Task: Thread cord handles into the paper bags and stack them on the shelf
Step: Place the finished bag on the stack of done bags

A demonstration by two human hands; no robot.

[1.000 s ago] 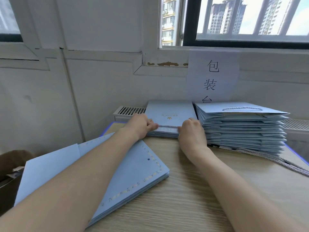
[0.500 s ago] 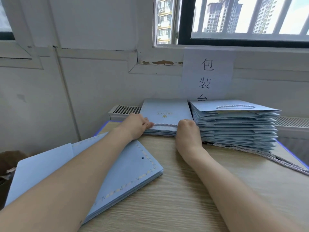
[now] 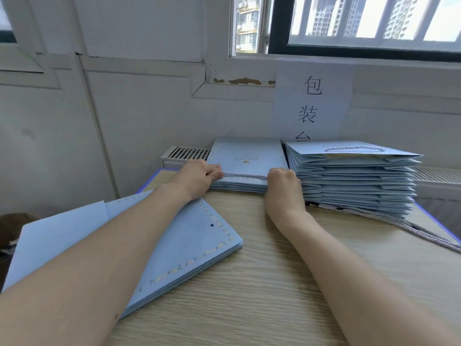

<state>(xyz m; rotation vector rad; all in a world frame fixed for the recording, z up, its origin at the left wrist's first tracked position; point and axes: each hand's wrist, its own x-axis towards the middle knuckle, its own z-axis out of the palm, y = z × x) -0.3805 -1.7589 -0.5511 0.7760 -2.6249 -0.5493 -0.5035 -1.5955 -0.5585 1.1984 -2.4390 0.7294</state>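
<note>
Nearest, on the wood-grain counter (image 3: 262,290), a flat stack of pale blue paper bags (image 3: 199,248) lies at the left under the person's left forearm, its edge printed with a pale dotted border. At the right edge a bundle of loose cords (image 3: 411,229) trails across the counter. Further in, the left hand (image 3: 197,177) and the right hand (image 3: 284,188) have their fingers curled, each grasping one end of a white cord handle (image 3: 244,175) stretched along the near edge of the top bag (image 3: 247,156) on a low pile. Just beside it on the right stands a taller stack of bags (image 3: 354,181). Behind, a paper sign (image 3: 311,103) hangs on the wall under the window.
</note>
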